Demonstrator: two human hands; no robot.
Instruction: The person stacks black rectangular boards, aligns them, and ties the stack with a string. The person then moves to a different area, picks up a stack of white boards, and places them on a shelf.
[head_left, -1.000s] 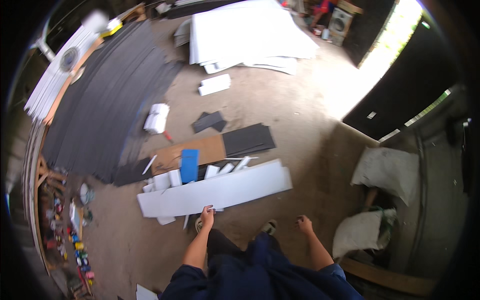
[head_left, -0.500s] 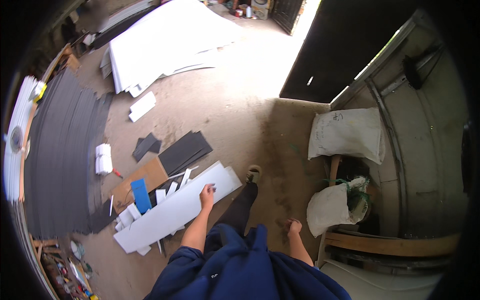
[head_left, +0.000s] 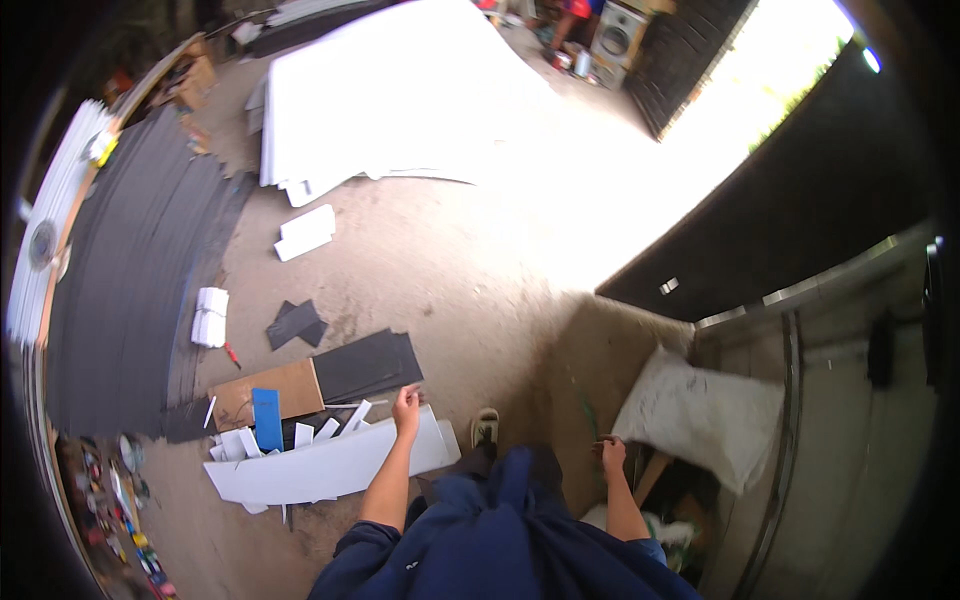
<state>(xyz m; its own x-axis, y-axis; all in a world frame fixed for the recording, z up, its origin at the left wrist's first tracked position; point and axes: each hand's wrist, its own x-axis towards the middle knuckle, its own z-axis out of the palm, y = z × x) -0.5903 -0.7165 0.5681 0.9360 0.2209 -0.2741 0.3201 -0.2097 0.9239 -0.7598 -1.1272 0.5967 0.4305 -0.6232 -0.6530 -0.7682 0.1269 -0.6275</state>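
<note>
My left hand [head_left: 407, 410] hangs in the air over the right part of a long white board [head_left: 340, 465]. Its fingers are half curled and a little apart, and I see nothing in them. My right hand [head_left: 613, 455] is held low beside a stuffed white sack [head_left: 705, 405], with its fingers drawn together. Something thin and dark may stick out from it, too small to name. White strips and offcuts [head_left: 327, 430] stick out from behind the long board. Beside them lie a blue piece [head_left: 266, 418], a brown board [head_left: 285, 385] and dark grey sheets [head_left: 375, 360].
A big stack of white sheets [head_left: 390, 100] lies ahead, bright with daylight. Dark strips [head_left: 125, 280] cover the left side. A tied white bundle [head_left: 210, 318] and two white pieces [head_left: 305, 233] rest on the floor. A dark door [head_left: 780, 190] stands ajar at the right.
My view has turned to the right, and the doorway shows wider. The long board now lies lower in view. My right hand has come up next to the upper white sack.
</note>
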